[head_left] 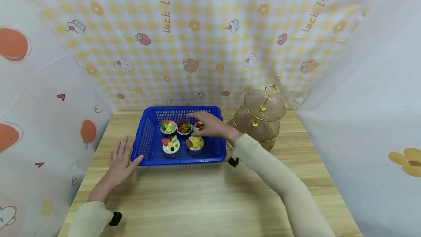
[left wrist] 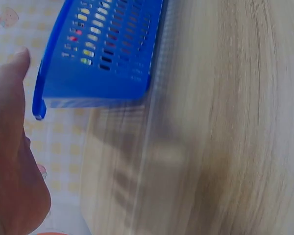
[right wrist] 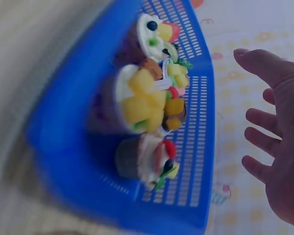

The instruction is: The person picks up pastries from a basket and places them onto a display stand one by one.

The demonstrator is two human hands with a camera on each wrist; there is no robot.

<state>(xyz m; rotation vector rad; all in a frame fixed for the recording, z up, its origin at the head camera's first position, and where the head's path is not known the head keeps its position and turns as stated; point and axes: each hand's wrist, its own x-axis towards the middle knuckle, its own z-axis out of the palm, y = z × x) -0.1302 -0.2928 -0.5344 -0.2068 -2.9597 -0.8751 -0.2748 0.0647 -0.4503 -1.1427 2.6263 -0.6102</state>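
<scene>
A blue plastic basket [head_left: 179,162] holds several dessert cups topped with imitation-looking fruit. Over its right half hovers my right hand [head_left: 212,124], fingers spread and nothing in them. Beneath it in the head view are a cup with yellow chunks [head_left: 196,142] and a cup with a red berry [head_left: 198,125], partly hidden by the hand. The right wrist view shows the yellow-topped cup [right wrist: 144,100] and the berry cup [right wrist: 152,159] apart from the fingers. My left hand [head_left: 120,162] is at the basket's left front corner, fingers extended, its thumb alongside the rim [left wrist: 41,88].
Right of the basket stands a three-tier stand [head_left: 263,107] with smoky scalloped plates and a gold handle. Both are on a light wooden table [head_left: 184,200]. Behind hangs a yellow checked cloth [head_left: 210,46], and white patterned sheets flank the sides.
</scene>
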